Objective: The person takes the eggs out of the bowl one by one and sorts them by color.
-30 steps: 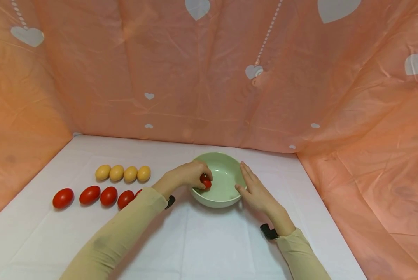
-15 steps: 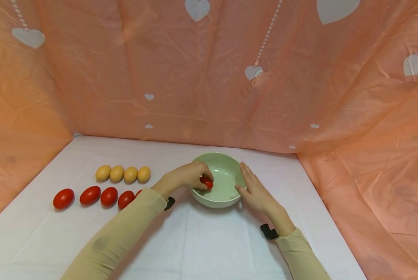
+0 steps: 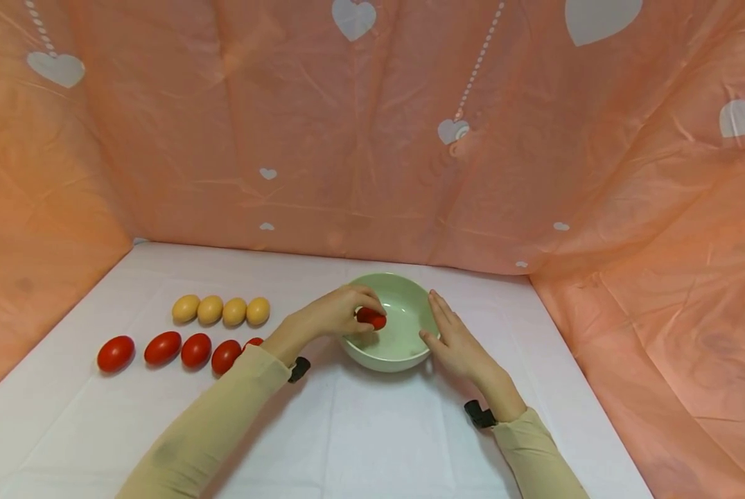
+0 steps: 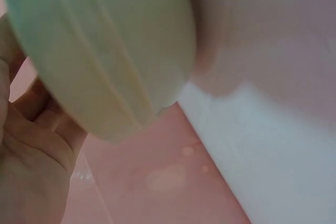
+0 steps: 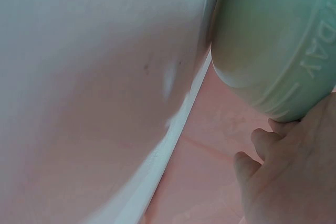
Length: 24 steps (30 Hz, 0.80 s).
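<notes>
A pale green bowl (image 3: 403, 350) stands on the white-covered table, raised lettering showing on its outside in the right wrist view. My left hand (image 3: 341, 312) reaches over its left rim and holds a red egg (image 3: 372, 319) between thumb and fingers, inside the bowl's outline. The bowl's wall hides most of that hand's fingers in the left wrist view, and the egg is out of sight there. My right hand (image 3: 456, 339) rests along the right side of the bowl, fingers straight and thumb at the rim.
Left of the bowl, several yellow eggs (image 3: 234, 312) lie in a row. In front of them is a row of several red eggs (image 3: 195, 351), the rightmost partly behind my left sleeve (image 3: 222, 416). An orange curtain (image 3: 347, 194) with pale hearts encloses the table's back and sides.
My left hand has shifted slightly up and to the right with the red egg, which has turned a little. The right hand and the bowl stay where they were.
</notes>
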Motion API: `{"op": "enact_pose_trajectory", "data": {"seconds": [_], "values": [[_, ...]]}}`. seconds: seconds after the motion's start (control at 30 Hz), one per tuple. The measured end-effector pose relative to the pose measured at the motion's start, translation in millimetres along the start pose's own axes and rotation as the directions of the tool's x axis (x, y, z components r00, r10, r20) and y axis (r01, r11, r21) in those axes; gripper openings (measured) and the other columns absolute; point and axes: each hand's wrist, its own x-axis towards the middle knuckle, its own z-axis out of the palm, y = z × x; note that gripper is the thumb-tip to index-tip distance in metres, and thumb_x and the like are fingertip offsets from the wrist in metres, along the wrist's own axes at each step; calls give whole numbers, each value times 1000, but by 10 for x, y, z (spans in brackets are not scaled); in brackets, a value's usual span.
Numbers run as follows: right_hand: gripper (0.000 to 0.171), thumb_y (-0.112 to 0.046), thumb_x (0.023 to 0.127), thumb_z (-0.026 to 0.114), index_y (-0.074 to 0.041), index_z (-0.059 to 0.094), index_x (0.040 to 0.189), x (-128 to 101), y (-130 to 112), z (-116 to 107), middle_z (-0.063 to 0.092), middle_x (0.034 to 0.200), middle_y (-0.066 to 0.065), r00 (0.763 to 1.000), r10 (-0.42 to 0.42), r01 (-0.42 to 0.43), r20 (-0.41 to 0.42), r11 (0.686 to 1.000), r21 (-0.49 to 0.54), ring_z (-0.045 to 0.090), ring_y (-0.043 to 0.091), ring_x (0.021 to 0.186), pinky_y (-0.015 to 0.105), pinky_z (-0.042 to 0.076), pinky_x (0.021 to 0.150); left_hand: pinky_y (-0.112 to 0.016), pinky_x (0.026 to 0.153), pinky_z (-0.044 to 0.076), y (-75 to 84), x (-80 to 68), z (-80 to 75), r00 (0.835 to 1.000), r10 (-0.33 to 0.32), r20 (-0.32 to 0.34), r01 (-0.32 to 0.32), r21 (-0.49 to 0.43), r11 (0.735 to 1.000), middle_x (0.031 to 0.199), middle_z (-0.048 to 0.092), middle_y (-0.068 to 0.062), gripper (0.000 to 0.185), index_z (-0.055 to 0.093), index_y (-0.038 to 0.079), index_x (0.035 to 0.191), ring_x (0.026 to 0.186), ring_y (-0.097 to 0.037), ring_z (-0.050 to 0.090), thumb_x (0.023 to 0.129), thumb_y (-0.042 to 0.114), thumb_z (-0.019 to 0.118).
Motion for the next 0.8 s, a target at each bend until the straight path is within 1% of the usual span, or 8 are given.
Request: {"op": "enact_pose_trajectory", "data": {"seconds": [0.1, 0.2, 0.33, 0.43, 0.5, 0.67, 0.7, 0.8], "values": [[78, -32, 107, 53, -1, 11, 165, 2, 1, 1, 10, 173, 16, 1000, -3, 3, -3, 1000, -2, 16, 40, 157, 61, 17, 124, -31, 86, 58, 36, -53, -46, 999, 24, -42, -25, -14, 1000, 119, 69, -8, 28, 78, 8, 116, 111, -25, 65, 88, 6, 80], [78, -32, 107, 53, 0, 12, 165, 2, 6, 6, 11, 173, 18, 1000, -15, 15, -12, 1000, -6, 17, 42, 157, 62, 18, 123, -33, 89, 57, 77, -115, -98, 995, 49, -87, -51, -14, 999, 118, 69, -6, 27, 79, 8, 115, 110, -24, 65, 88, 5, 80], [77, -32, 108, 53, 1, 12, 165, -5, 13, 8, 11, 173, 18, 1000, -23, 23, -13, 1000, -8, 17, 42, 156, 62, 18, 123, -34, 91, 56, 116, -212, -166, 989, 58, -133, -58, 3, 998, 120, 69, -5, 28, 78, 9, 114, 111, -23, 64, 87, 4, 79], [77, -31, 108, 54, 1, 12, 165, -12, 5, -2, 11, 173, 18, 1000, -20, 20, -8, 1000, -1, 17, 43, 156, 61, 18, 123, -35, 93, 55, 140, -301, -218, 987, 45, -154, -45, 3, 999, 123, 68, -4, 31, 77, 9, 117, 115, -23, 63, 86, 3, 79], [78, -31, 108, 54, 0, 11, 165, -15, -2, -10, 10, 173, 17, 1000, -9, 9, 0, 1000, 7, 16, 41, 157, 59, 18, 124, -36, 93, 55, 156, -364, -255, 984, 46, -170, -47, -2, 999, 124, 67, -4, 33, 76, 8, 118, 115, -23, 63, 86, 2, 79], [78, -32, 108, 53, -1, 10, 166, -16, -5, -14, 8, 174, 14, 1000, -1, 1, 10, 1000, 16, 13, 40, 158, 57, 17, 125, -36, 91, 55, 168, -523, -328, 974, 72, -216, -77, -16, 997, 123, 67, -3, 32, 76, 9, 116, 112, -21, 63, 85, 0, 79], [78, -32, 108, 53, -1, 10, 166, -17, -8, -15, 8, 174, 14, 1000, -1, 1, 11, 1000, 17, 14, 40, 158, 58, 17, 125, -37, 91, 55, 173, -557, -345, 974, 69, -216, -74, -11, 997, 123, 67, -3, 32, 76, 9, 116, 112, -21, 63, 85, 0, 79], [78, -33, 108, 53, -1, 11, 165, -12, -5, -9, 8, 174, 14, 1000, -2, 2, 12, 1000, 10, 14, 40, 157, 58, 17, 125, -39, 96, 54, 185, -657, -397, 975, 74, -210, -72, 19, 997, 123, 67, -3, 31, 76, 9, 115, 114, -22, 63, 85, 1, 80]]}}
